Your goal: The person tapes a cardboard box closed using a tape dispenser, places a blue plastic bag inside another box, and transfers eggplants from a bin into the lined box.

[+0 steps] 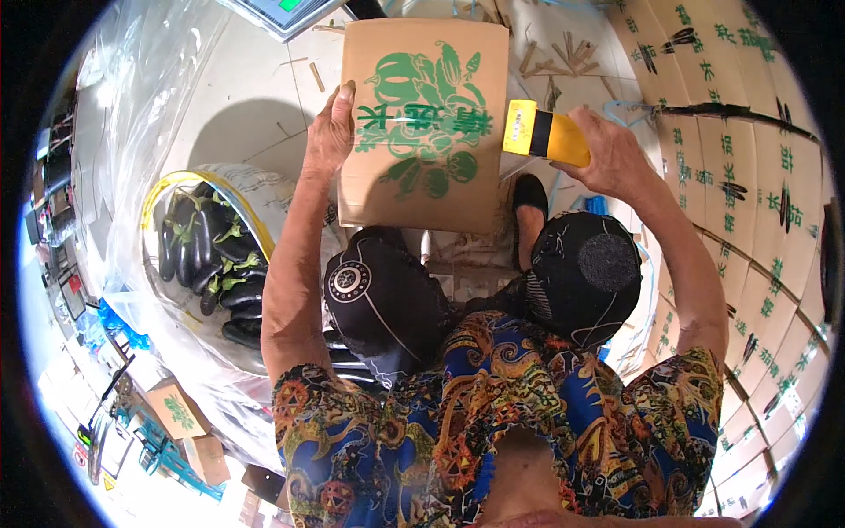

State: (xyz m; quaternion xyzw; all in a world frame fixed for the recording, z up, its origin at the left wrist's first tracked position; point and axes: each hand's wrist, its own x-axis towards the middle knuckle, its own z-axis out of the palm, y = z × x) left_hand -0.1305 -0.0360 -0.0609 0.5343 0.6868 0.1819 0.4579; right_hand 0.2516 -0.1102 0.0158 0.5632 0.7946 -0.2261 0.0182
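Note:
In front of my knees stands a brown cardboard box (422,198) with green vegetable prints on its closed face. My left hand (332,132) grips the box's left edge, thumb up along the side. My right hand (607,151) is wrapped round a yellow block-shaped hand tool with a black band (547,135), just right of the box; its exact kind is not clear. On my left, an open sack with a yellow rim (163,180) holds several dark purple eggplants (207,238).
Stacked printed cartons (704,167) form a wall on the right. Brown scraps (568,57) lie on the tiled floor beyond the box. A scale-like device (282,13) stands at the top. Clear plastic sheeting (132,114) hangs on the left, with smaller boxes (176,409) at lower left.

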